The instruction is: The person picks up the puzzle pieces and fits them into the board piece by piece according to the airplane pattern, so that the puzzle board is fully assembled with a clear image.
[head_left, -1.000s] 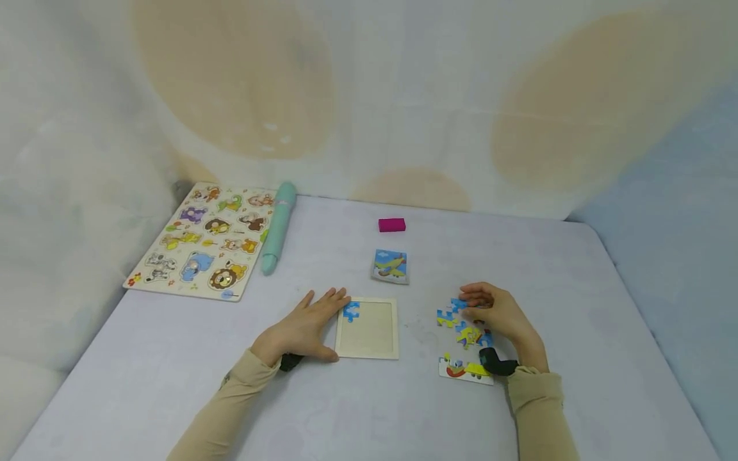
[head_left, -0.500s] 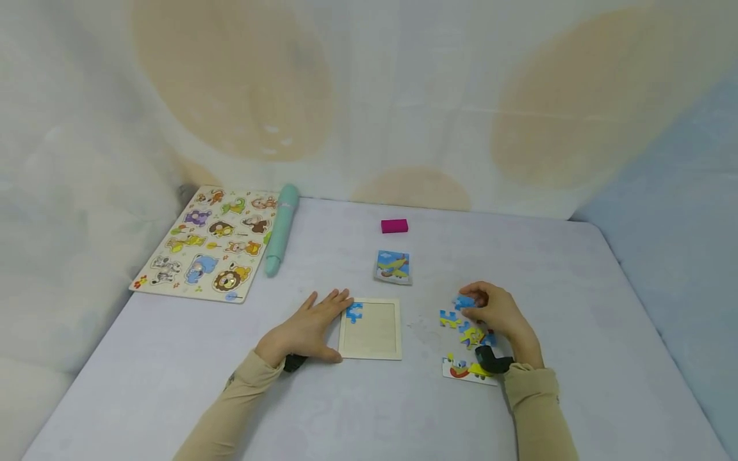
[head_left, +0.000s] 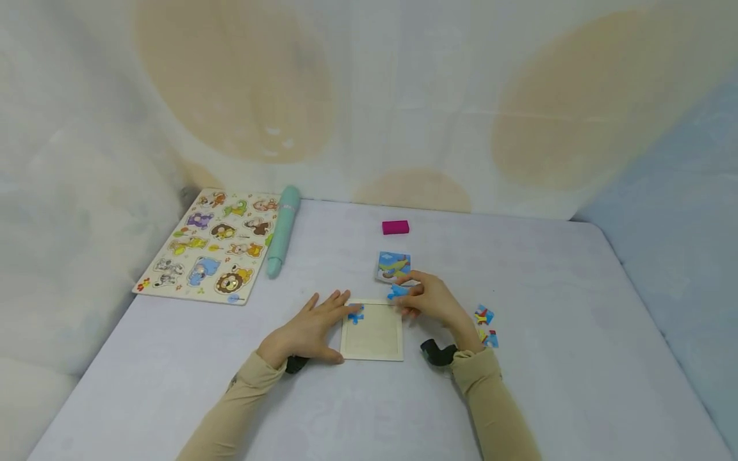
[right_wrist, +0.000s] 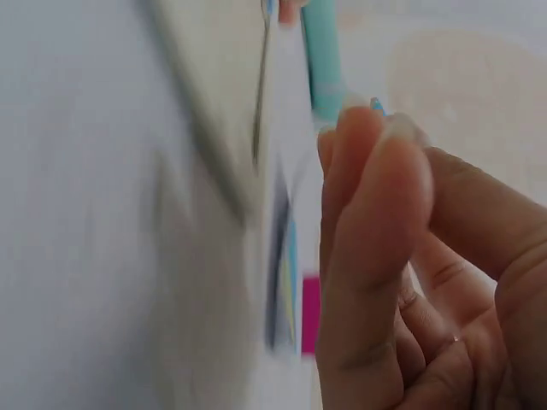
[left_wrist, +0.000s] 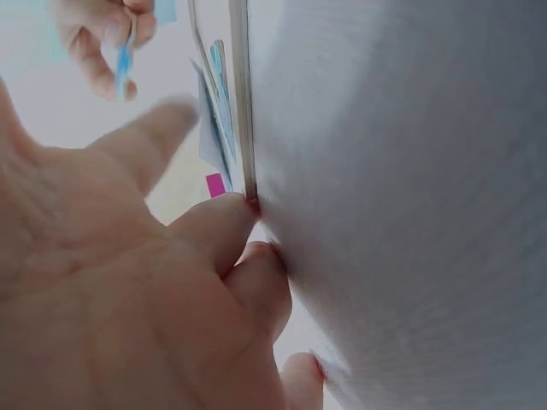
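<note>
Your right hand (head_left: 435,302) pinches blue piece (head_left: 396,292) by frame's (head_left: 375,358) far right corner; slack grip may drop it. Left hand (head_left: 307,328), fingers spread, may nudge far-left-corner piece (head_left: 355,317).

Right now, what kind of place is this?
Probably a play table, with what looks like cloth hung behind it. The puzzle tray, loose pieces and animal board suggest that. I can't see the room beyond.
</note>
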`<state>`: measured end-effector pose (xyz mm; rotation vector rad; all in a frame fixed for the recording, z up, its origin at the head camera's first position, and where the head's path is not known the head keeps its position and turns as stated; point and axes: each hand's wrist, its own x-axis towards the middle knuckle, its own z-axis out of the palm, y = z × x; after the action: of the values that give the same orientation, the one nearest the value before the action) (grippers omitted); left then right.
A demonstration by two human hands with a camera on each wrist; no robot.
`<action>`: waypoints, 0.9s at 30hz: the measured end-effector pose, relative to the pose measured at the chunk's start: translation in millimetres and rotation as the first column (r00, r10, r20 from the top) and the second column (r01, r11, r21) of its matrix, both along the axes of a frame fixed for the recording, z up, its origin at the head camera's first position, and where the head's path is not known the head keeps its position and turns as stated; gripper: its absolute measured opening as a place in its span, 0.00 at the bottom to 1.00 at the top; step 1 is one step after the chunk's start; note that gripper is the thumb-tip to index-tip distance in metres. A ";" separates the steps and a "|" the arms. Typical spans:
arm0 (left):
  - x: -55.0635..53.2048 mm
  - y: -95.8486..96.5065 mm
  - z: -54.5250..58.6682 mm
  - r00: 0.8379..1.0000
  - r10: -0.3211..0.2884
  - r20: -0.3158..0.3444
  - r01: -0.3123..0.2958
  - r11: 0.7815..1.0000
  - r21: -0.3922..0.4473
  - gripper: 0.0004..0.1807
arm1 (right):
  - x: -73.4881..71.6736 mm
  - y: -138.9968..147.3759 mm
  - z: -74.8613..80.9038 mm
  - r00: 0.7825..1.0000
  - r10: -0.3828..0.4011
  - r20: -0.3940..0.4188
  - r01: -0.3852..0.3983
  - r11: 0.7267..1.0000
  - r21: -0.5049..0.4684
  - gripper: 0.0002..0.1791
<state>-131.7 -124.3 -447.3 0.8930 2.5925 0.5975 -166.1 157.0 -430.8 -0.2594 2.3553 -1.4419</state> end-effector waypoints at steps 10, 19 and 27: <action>-0.4 -0.9 1.4 1.000 0.004 0.006 -0.004 0.999 0.038 0.44 | 1.4 -40.6 -12.4 0.996 0.060 0.069 -0.064 0.997 0.047 0.12; -1.9 -0.5 0.9 1.000 0.013 0.013 -0.014 0.999 0.043 0.47 | 2.4 -45.2 -10.9 0.999 0.007 0.046 -0.012 0.994 0.110 0.11; -0.5 -0.8 0.4 1.000 -0.011 0.001 0.011 1.000 0.020 0.49 | 2.6 -49.2 -12.5 0.997 0.075 -0.013 -0.070 0.970 0.235 0.08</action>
<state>-132.2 -125.2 -446.9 0.9124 2.5836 0.6215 -163.5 107.8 -443.3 -0.2955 2.4772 -1.1201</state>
